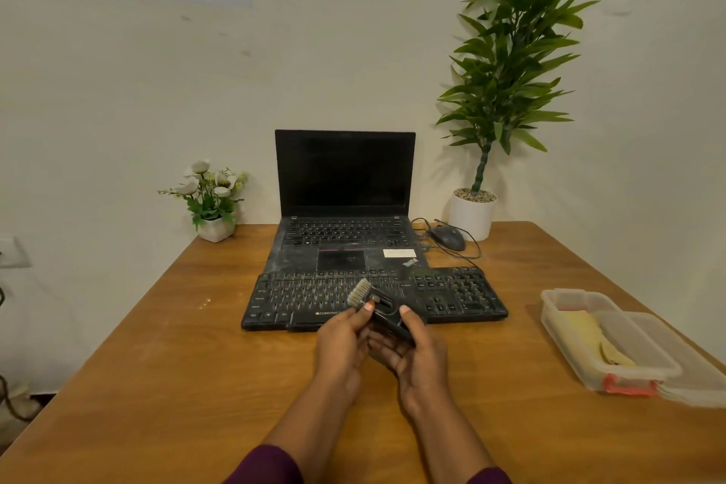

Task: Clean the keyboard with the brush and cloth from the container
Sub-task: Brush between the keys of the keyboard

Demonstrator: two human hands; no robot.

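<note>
Two bare forearms in dark purple sleeves

The person's left hand (341, 342) and right hand (418, 356) are bare, with no rings, watch or bracelet showing, and the nails look short and unpainted. Both forearms are uncovered up to the sleeves (265, 466), a plain deep plum fabric pushed well back, seen only at the bottom edge of the view.

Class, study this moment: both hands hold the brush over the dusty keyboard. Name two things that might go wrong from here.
1. The brush points toward the laptop, which sits right behind the keyboard, so swept dust may land on it.
2. The mouse cable loops by the keyboard's far right corner; a wide stroke might snag it.
</note>
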